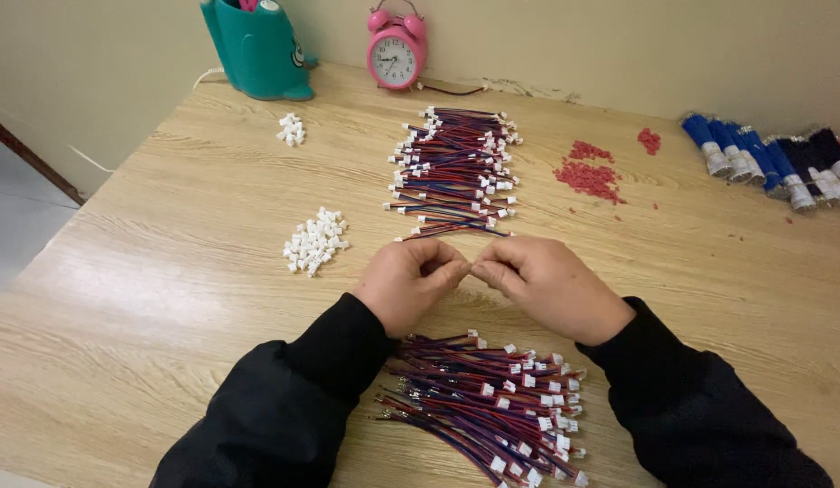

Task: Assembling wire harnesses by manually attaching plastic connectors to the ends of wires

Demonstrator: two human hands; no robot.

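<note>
Both hands pinched together mid-tabletop (167, 298), left hand (406, 282) and right hand (547, 285) grip tight on something tiny, can't tell what; loose wire pile (488, 402) just below for easy grabbing.

On the table (149, 298), the far wire pile (454, 172) is placed at twelve o'clock from the hands, the near wire pile (488, 402) at six, the connector heap (315, 240) at ten, the spools (773, 163) at two.

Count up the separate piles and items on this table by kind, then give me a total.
Wire bundles: 2, far and near
White connector piles: 2, small and larger
Red bit piles: 2, large and small
Pink alarm clock: 1
Teal holder: 1
Row of spools: 1
Total: 9
</note>
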